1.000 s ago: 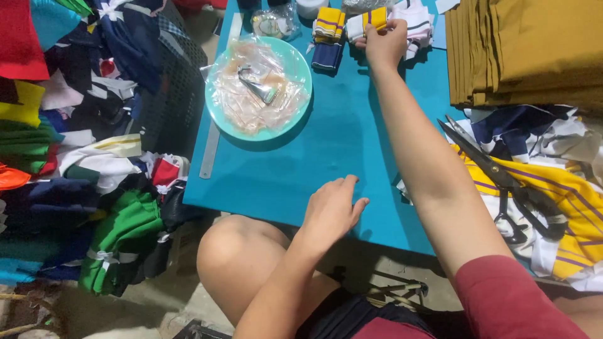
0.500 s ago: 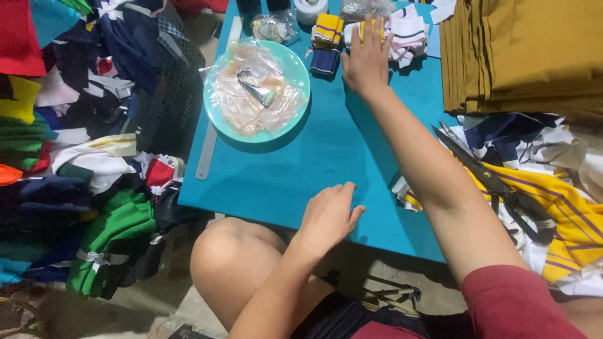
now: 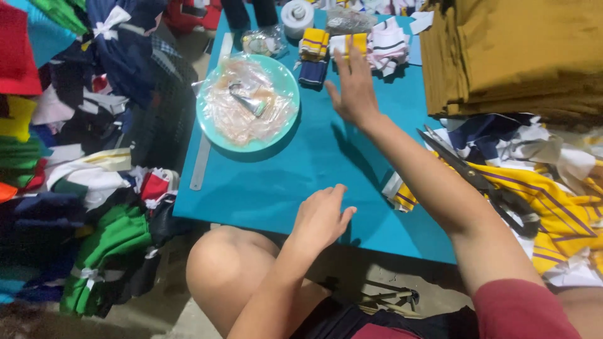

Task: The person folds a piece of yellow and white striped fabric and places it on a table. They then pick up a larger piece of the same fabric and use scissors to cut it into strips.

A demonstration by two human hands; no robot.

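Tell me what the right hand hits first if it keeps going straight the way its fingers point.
The right hand points toward the table's far edge. First in line is probably the white-and-yellow striped fabric piece just beyond its fingertips, though height above the table is unclear.

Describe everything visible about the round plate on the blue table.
The round turquoise plate looks like smooth plastic with a raised rim. It lies flat on the left part of the blue table top, beside a long grey ruler running along its left edge. Crumpled clear plastic bags fill its middle, with a small metal clip-like piece on top. Neither hand touches it; the right hand hovers apart to its right.
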